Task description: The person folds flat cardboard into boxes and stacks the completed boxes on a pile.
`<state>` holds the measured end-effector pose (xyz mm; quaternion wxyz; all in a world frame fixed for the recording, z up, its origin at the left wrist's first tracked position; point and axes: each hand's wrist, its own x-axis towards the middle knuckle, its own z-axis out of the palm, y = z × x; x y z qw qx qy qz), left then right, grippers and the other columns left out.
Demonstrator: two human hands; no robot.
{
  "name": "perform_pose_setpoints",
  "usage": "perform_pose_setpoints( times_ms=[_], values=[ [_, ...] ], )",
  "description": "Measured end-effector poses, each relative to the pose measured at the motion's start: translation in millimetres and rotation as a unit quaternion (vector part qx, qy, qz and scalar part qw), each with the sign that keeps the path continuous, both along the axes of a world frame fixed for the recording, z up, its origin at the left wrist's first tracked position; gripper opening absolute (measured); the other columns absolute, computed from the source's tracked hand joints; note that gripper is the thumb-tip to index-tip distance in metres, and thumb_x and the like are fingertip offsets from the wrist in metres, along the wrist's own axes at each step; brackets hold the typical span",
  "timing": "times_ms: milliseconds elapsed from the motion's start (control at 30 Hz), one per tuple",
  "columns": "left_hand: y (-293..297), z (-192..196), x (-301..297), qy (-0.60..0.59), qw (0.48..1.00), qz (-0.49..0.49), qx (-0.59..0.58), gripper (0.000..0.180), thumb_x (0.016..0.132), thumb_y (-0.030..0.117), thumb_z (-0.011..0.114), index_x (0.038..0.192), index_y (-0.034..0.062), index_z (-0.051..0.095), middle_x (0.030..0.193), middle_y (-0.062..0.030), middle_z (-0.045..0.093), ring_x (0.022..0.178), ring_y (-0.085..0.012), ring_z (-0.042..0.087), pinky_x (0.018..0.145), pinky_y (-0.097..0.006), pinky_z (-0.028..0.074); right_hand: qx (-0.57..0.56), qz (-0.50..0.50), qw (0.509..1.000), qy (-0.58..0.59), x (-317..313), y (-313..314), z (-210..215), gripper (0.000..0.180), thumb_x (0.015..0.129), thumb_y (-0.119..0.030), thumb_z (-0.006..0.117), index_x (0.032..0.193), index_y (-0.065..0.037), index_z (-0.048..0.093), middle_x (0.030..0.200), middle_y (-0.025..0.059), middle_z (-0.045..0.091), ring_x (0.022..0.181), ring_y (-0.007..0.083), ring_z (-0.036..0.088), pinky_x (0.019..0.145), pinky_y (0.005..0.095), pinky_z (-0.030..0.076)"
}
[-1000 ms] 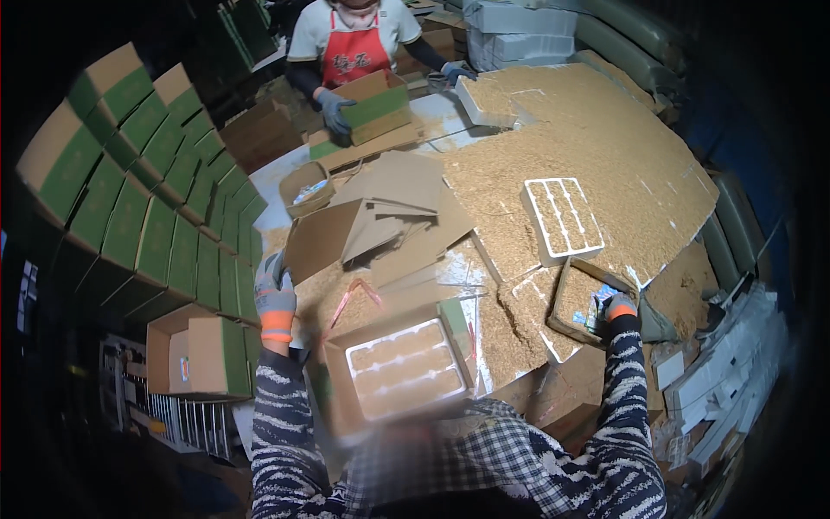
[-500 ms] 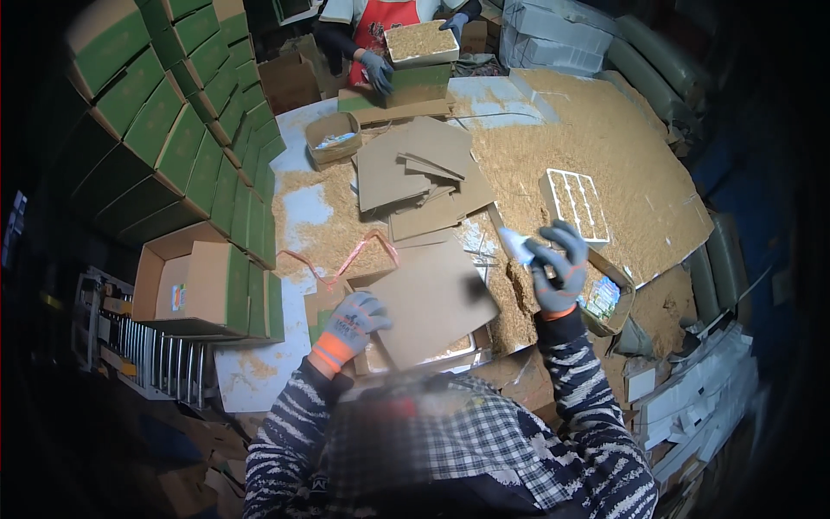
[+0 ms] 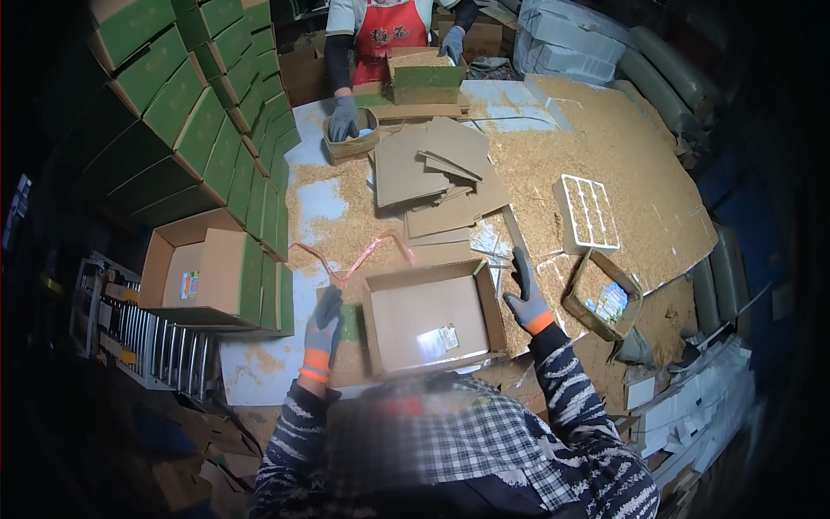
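Observation:
In front of me stands an open cardboard box [image 3: 425, 276]. A flat brown sheet [image 3: 411, 316] covers its inside, and a small blue, white and green packet [image 3: 449, 336] lies on that near the front. Whatever is under the sheet is hidden. My left hand [image 3: 322, 333], in a grey glove with an orange cuff, is beside the box's left side, fingers stretched out and holding nothing. By the right side, my right hand [image 3: 526, 298] is likewise gloved and empty, its thumb apart from the fingers.
Loose cardboard pieces [image 3: 419, 164] lie beyond the box. On the right are a white divided tray [image 3: 588, 212] and a packet basket [image 3: 575, 304]. Green boxes [image 3: 203, 130] are stacked left, near a roller conveyor [image 3: 169, 346]. Across the sawdust-strewn table, a co-worker's hand [image 3: 343, 119] reaches into another basket [image 3: 353, 149].
The cardboard sheet has gone from lying across the box top to flat inside it. My right hand has let go of the packet; both hands have moved to the box's sides.

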<state>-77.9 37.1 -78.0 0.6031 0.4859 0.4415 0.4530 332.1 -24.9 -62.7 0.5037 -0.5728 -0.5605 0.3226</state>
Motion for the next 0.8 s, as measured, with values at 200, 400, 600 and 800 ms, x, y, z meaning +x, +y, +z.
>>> perform_pose_setpoints(
  times_ms=[200,400,600,800],
  values=[
    [-33.1,-85.0,67.7,0.082,0.983,-0.042,-0.16,0.081,0.089,0.017,0.069,0.152,0.0007,0.021,0.146,-0.0129,0.042,0.126,-0.024,0.047,0.103,-0.032,0.042,-0.352,0.163,0.921,-0.017,-17.7,0.8,-67.6,0.104,0.079,-0.042,0.077,0.152,0.0,0.016,0.148,0.0204,0.038,0.136,0.0268,0.037,0.11,0.0326,0.033],
    [-31.9,-124.0,5.4,0.2,0.974,-0.015,-0.106,0.064,0.099,0.024,0.053,0.15,-0.0003,0.025,0.144,-0.015,0.044,0.129,-0.0248,0.045,0.11,-0.032,0.035,-0.122,0.072,0.988,0.067,-67.3,-7.3,-62.3,0.1,0.074,-0.023,0.083,0.152,-0.003,0.022,0.146,0.0151,0.041,0.134,0.0271,0.041,0.109,0.0381,0.037],
    [-24.0,81.2,-40.4,0.028,0.983,0.092,0.155,0.064,0.096,0.033,0.057,0.144,-0.0045,0.036,0.136,-0.0173,0.05,0.123,-0.0234,0.051,0.107,-0.036,0.038,-0.07,0.104,0.928,0.35,-129.5,29.7,73.0,0.085,0.078,-0.002,0.07,0.151,-0.006,0.026,0.135,0.0119,0.052,0.12,0.0219,0.054,0.1,0.0346,0.045],
    [19.8,127.2,-246.9,-0.056,0.8,0.49,0.341,0.053,0.093,-0.002,0.053,0.144,0.0001,0.039,0.141,-0.0131,0.047,0.126,-0.0223,0.049,0.108,-0.035,0.039,0.336,0.099,0.927,-0.135,-218.3,87.2,128.2,0.043,0.085,-0.002,0.063,0.126,-0.013,0.056,0.15,0.0252,0.032,0.129,0.041,0.047,0.104,0.0418,0.042]
  ],
)
